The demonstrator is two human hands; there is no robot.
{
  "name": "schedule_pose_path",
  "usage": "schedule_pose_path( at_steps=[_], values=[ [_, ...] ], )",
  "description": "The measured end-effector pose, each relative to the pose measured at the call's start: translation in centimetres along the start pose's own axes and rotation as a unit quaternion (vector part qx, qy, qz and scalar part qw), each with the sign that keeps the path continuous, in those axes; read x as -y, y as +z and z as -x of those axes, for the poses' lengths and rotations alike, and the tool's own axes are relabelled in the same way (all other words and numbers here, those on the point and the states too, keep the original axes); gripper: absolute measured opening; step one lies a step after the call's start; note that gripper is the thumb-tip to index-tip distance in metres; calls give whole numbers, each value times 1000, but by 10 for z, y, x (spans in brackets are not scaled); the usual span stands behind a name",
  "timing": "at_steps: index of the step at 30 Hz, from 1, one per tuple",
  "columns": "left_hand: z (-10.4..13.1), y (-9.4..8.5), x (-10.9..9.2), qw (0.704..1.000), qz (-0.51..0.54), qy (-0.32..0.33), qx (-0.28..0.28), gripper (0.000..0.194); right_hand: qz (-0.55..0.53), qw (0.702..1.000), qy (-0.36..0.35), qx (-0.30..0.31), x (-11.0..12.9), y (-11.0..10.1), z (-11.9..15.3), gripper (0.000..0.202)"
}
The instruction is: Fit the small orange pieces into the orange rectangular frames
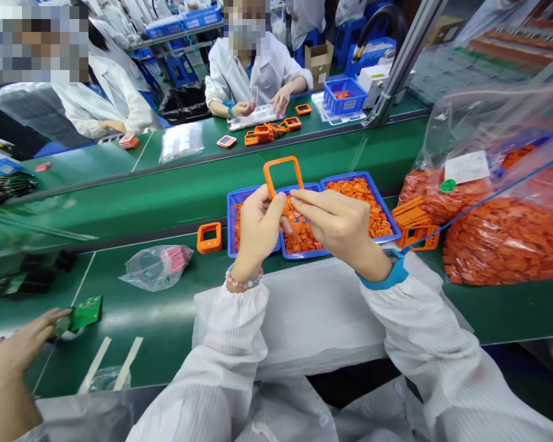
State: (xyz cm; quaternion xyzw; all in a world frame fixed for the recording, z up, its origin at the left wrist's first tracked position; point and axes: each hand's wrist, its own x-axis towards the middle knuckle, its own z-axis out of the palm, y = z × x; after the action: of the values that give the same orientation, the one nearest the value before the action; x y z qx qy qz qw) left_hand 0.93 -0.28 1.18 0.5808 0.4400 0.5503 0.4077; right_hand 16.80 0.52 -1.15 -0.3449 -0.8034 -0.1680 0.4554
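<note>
An orange rectangular frame (pixel 282 162) is raised above the blue bins, its opening facing me. My left hand (pixel 261 224) grips its lower left part between thumb and fingers. My right hand (pixel 338 224) is closed in a pinch at the frame's lower right edge; whether a small part sits between those fingertips is hidden. Behind and below the hands are a middle blue bin (pixel 304 255), a left blue bin (pixel 231 212) and a right blue bin (pixel 391 224), all holding small orange pieces. Another orange frame (pixel 209 238) stands on the green bench left of the bins.
White sheeting (pixel 322 313) covers the bench before me. At right lie large bags of orange parts (pixel 507 239) and stacked orange frames (pixel 415 224). A clear bag with pink pieces (pixel 161 265) lies left. A neighbour's hand (pixel 27 337) touches a green circuit board (pixel 86 313).
</note>
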Motion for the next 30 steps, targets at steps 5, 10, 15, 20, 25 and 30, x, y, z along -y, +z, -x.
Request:
schedule_pose_path(
  at_steps=[5,10,15,20,25,30],
  values=[
    [1,0,-1,1000,13,-7,2,26,17,1000,12,11,3,1,1,30],
    [3,3,-3,1000,12,-20,-4,27,55,998,15,9,9,-1,2,32],
    [3,5,-6,998,9,-44,-34,27,39,997,13,65,10,1,2,34],
    [2,4,-5,995,70,-67,-21,29,-88,992,86,16,9,7,1,29],
    [4,9,-5,994,86,-58,37,37,-239,931,269,-66,8,6,-1,38],
    [5,7,-4,998,31,-33,51,37,-481,798,360,48,0,10,-5,39]
  ],
)
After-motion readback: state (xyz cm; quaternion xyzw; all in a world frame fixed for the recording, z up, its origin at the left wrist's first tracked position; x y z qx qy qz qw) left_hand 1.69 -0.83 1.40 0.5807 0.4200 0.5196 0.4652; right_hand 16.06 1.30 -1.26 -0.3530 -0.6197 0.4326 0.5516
